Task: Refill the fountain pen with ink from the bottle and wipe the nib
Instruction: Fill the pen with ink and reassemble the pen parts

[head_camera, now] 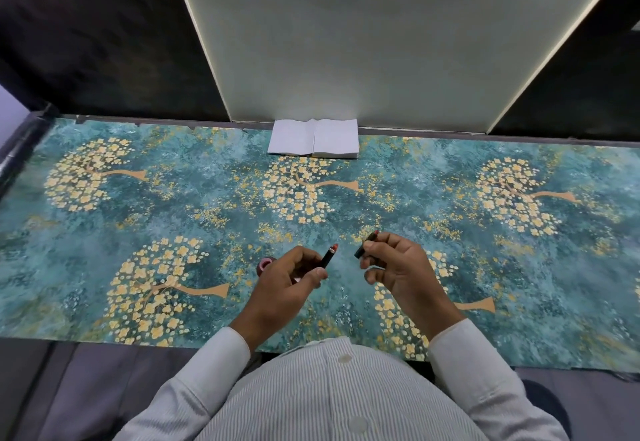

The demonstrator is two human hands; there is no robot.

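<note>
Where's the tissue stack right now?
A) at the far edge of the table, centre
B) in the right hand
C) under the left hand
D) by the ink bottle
A: the white tissue stack lies at the far edge of the patterned table, well beyond both hands.

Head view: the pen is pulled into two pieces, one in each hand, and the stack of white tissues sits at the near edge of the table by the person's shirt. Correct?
Not quite. In the head view the left hand and right hand each hold a pen piece, but the stack of white tissues lies at the far edge of the table, against the wall panel, not near the shirt.
</note>
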